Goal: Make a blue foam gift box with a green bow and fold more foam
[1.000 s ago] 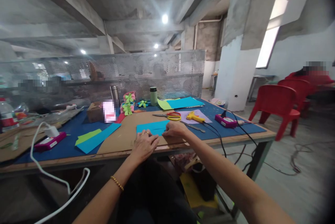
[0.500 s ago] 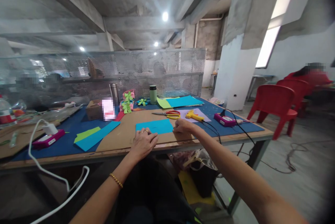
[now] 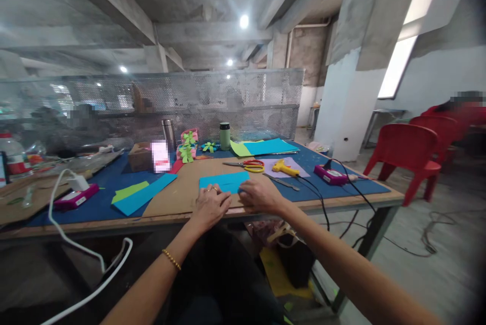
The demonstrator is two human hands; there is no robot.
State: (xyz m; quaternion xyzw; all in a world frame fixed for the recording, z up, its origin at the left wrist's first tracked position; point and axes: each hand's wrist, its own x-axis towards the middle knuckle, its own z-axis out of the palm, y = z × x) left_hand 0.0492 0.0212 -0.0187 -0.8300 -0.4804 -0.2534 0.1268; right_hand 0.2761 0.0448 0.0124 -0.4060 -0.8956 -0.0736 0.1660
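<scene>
A blue sheet (image 3: pixel 225 181) lies on brown cardboard (image 3: pixel 167 197) in front of me. My left hand (image 3: pixel 211 205) presses on its lower left part, fingers laid out over the near edge. At the sheet's right side is my right hand (image 3: pixel 262 195), its fingers curled together at the near right corner; the fingertips are partly hidden. Beyond the sheet rest scissors (image 3: pixel 250 165) with red and yellow handles. A yellow glue gun (image 3: pixel 285 168) lies on a lilac sheet (image 3: pixel 267 167), and a thin metal tool (image 3: pixel 281 181) is beside my right hand.
Blue strips (image 3: pixel 146 194) and a green strip (image 3: pixel 130 191) lie to the left. Purple power boxes (image 3: pixel 329 175) with cables sit at either side. At the back are a green bottle (image 3: pixel 225 136), green-and-pink crafts (image 3: pixel 187 149) and stacked sheets (image 3: pixel 270 147). A red chair (image 3: pixel 405 155) stands right.
My right hand has moved left and nearer to me along the blue sheet's right side, uncovering the thin metal tool. My left hand stays on the sheet. The view has shifted slightly.
</scene>
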